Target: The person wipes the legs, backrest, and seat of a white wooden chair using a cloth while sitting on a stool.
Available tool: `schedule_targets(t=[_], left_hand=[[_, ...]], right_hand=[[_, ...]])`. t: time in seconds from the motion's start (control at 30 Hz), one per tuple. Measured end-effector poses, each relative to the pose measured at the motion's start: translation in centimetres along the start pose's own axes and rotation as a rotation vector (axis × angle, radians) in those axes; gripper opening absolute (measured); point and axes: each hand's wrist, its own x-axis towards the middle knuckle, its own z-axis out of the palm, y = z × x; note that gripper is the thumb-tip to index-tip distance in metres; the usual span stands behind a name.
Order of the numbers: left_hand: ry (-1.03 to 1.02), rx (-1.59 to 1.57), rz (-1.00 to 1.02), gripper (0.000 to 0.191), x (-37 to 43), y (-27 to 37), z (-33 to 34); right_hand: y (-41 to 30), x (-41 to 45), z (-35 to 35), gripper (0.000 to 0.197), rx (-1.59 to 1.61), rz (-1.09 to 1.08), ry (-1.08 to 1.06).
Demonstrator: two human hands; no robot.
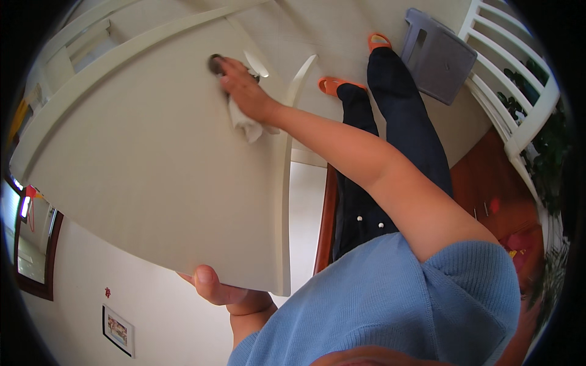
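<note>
A large white furniture panel (151, 151) with raised rails along two sides spreads out in front of me. At its lower edge, my left hand (213, 288) grips the panel, thumb on the near face and the other fingers mostly hidden behind. Farther up, my right hand (247, 89) presses near the surface with its fingers curled. A bunched white cloth (247, 121) hangs from under that hand. By the fingertips is a small, dark, rounded object (214, 64), blurred; I cannot tell what it is.
Beyond the panel stands a grey plastic step stool (439, 64), close to my orange slippers (334, 85). White railings (508, 41) and green plants (549, 151) line the right side. A reddish-brown wooden cabinet (494, 183) is near my legs. A framed picture (118, 330) hangs on the wall.
</note>
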Motion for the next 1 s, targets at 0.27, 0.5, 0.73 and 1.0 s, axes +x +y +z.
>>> schedule_targets(t=[0.27,0.5,0.73,1.0], left_hand=[[0.019,-0.299,-0.110,0.058,-1.0,-0.2,-1.1],[-0.084,-0.488,-0.137,0.058,-1.2,-0.4,-0.6],[-0.082,-0.483,-0.135,0.058,-1.0,-0.7,-1.1],[-0.022,-0.420,-0.135,0.060,-1.9,-0.5,-1.3]], right_hand=[[10.1,-5.1,-2.9,0.045,-0.152,0.749,-0.068],[6.4,2.3,-1.6,0.041,-0.175,-0.018,0.118],[8.7,-7.8,-3.3,0.044,-0.104,0.648,-0.043],[-3.2,-16.5,-3.7,0.047,0.022,0.115,-0.243]])
